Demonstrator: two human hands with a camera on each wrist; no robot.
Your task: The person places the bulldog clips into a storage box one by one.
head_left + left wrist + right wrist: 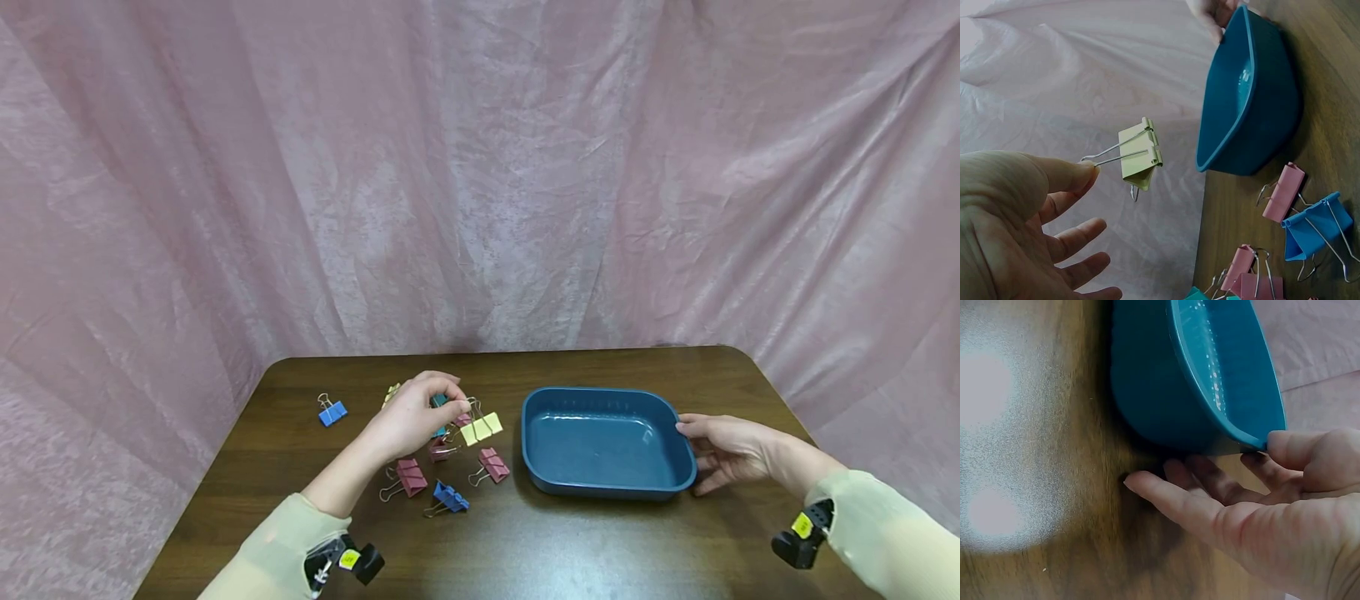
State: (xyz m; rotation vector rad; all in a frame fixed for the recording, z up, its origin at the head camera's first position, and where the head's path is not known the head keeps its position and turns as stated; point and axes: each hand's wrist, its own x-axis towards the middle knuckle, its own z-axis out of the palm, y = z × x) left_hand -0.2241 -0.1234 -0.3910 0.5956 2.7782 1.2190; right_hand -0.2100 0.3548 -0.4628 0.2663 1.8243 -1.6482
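Observation:
My left hand (420,412) pinches a yellow binder clip (482,428) by a wire handle between thumb and forefinger. In the left wrist view the clip (1139,153) hangs in the air, its other fingers spread beneath. My right hand (731,450) holds the right end of a deep blue plastic tray (607,485), thumb at the rim and forefinger just under it. The right wrist view shows the other fingers below the tray's rim (1204,400). Beneath and around the left hand lie pink binder clips, including one (492,465) near the tray.
A blue binder clip (333,413) lies apart at the far left of the wooden table (525,550). Another blue clip (451,497) and a pink one (411,477) lie nearer the front. Teal and yellow clips are partly hidden behind the left hand. A pink curtain (480,183) hangs behind.

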